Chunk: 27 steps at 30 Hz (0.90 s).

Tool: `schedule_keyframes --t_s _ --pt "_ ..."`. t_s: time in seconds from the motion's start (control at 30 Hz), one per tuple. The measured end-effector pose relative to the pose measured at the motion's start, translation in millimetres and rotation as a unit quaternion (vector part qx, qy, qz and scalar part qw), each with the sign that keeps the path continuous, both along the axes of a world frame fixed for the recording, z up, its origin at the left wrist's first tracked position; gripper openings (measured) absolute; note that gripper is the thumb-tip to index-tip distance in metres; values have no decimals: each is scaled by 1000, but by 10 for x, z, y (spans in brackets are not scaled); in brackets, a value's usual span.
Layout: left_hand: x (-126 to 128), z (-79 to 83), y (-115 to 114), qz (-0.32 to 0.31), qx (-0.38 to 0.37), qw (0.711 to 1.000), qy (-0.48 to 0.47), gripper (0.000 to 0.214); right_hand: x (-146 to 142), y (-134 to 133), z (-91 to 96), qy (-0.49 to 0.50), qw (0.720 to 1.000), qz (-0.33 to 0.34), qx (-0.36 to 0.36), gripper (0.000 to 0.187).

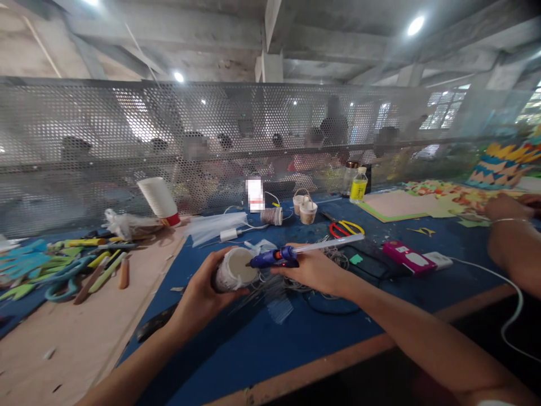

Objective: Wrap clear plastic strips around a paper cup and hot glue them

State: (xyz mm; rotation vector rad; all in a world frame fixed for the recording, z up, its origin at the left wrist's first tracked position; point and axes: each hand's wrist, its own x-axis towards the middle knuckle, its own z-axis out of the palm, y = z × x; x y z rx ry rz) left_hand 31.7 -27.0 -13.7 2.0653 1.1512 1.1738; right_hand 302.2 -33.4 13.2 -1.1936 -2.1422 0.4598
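My left hand is wrapped round a white paper cup with a rough, cord-like covering on its side. The cup is tipped, one round end facing right. My right hand grips a blue glue gun, a long clear glue stick jutting from its back. The nozzle points left, close to the cup's rim; whether it touches cannot be made out. Beneath the right hand lies a tangle of thin cord. Two small joined cups with a handle stand farther back beside a spool of cord.
Scissors with red and yellow handles, a magenta box and a yellow-labelled bottle are on the right. Stacked paper cups and several craft tools lie left. A perforated metal screen borders the back. Another person's arm reaches in at right.
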Motion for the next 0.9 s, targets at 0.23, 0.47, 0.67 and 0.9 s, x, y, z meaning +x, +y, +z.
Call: schedule_keyframes --t_s 0.23,0.47,0.67,0.9 --pt "-4 26 43 37 -92 992 -79 86 70 102 27 204 970 19 -135 39" --pt "-45 16 38 -38 -184 971 -149 81 75 139 46 268 952 15 -147 35" --pt "-32 30 -2 -113 -235 950 -169 75 60 114 55 261 955 23 -140 39" --pt "-14 134 -79 -165 -272 933 -169 77 49 102 37 247 958 27 -145 41"
